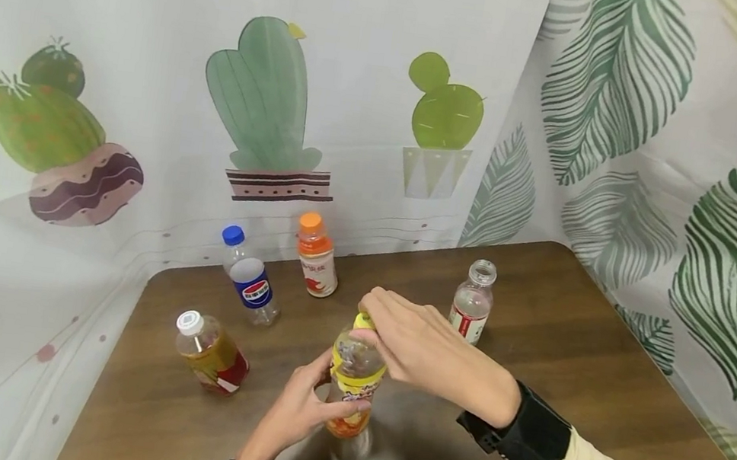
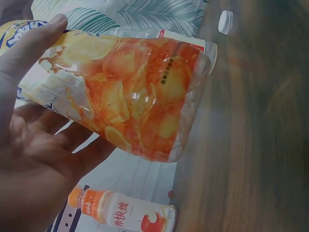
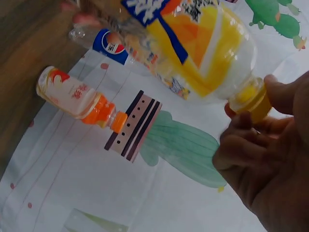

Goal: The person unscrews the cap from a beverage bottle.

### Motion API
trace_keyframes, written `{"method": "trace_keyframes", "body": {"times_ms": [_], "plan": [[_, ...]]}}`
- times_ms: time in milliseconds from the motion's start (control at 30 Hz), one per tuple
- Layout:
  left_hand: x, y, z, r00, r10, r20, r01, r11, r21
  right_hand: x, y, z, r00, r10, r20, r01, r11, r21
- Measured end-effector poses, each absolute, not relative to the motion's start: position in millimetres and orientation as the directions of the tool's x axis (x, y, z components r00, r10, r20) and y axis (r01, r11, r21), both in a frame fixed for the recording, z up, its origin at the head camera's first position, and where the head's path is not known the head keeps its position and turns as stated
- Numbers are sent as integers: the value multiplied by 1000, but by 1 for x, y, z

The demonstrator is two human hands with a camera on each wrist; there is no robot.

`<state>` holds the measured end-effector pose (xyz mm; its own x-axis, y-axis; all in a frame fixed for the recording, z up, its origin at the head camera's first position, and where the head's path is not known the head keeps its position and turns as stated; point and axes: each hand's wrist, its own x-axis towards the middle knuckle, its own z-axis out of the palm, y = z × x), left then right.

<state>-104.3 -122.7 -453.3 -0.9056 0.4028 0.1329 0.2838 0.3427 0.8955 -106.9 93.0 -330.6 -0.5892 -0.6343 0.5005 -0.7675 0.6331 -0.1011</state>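
A clear plastic bottle (image 1: pixel 356 359) with a yellow and orange label is held above the table near the front. My left hand (image 1: pixel 298 413) grips its body, thumb on one side and fingers round the other. At the top, my right hand (image 1: pixel 430 345) pinches the yellow cap (image 3: pixel 258 101) between thumb and fingers. The cap sits at the bottle's neck; whether it is loose cannot be seen. In the left wrist view the bottle's orange label (image 2: pixel 130 96) and clear base show, with no drink visible inside.
On the brown table (image 1: pixel 567 354) stand a blue-capped Pepsi bottle (image 1: pixel 254 285), an orange-capped bottle (image 1: pixel 319 266), a white-capped bottle (image 1: pixel 215 357) and an uncapped clear bottle (image 1: pixel 472 300) behind my right hand. A loose white cap (image 2: pixel 225 22) lies there too. Printed cloth (image 1: pixel 370 107) hangs behind.
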Motion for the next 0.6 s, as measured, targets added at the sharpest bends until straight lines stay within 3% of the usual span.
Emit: {"method": "trace_keyframes", "body": {"times_ms": [200, 467, 600], "plan": [[-106, -121, -459, -902, 415, 115, 269, 334, 903, -106, 97, -329, -615, -651, 444, -751, 655, -79], [-105, -117, -458, -919, 368, 143, 275, 337, 901, -101, 93, -308, -697, -452, 557, -625, 764, -162], [-105, -115, -456, -924, 348, 160, 286, 348, 893, -98, 85, -307, -734, -412, 540, -563, 813, -145]]}}
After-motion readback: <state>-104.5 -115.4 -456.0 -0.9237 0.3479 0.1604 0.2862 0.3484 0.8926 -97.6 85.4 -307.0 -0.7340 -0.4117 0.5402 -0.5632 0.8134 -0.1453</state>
